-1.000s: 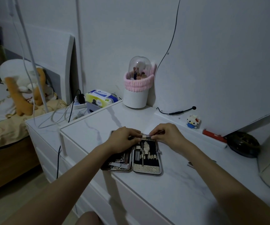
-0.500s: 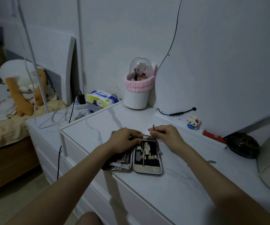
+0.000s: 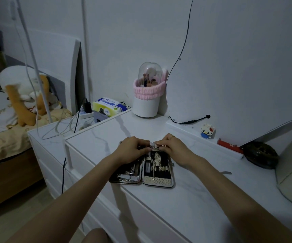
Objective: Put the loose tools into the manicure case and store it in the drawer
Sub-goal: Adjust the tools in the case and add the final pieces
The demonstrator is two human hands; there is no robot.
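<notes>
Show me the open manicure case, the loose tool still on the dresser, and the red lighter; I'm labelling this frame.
manicure case [image 3: 157, 182], head view, patterned front edge.
loose tool [image 3: 226, 172], head view, its metal shaft.
red lighter [image 3: 229, 146], head view, mid-body.

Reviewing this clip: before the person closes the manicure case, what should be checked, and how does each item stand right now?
1. Manicure case lies open and flat on the dresser top: ok.
2. Small metal tool at the far end of the case is seated in its slot: not ok, both hands are on it.
3. Left hand clear of the case: not ok, it rests over the left half.
4. Right hand clear of the case: not ok, its fingers pinch the tool.
5. No tools left loose: not ok, a metal piece lies on the top beside the right forearm.
6. Drawer open to receive the case: cannot tell.
</notes>
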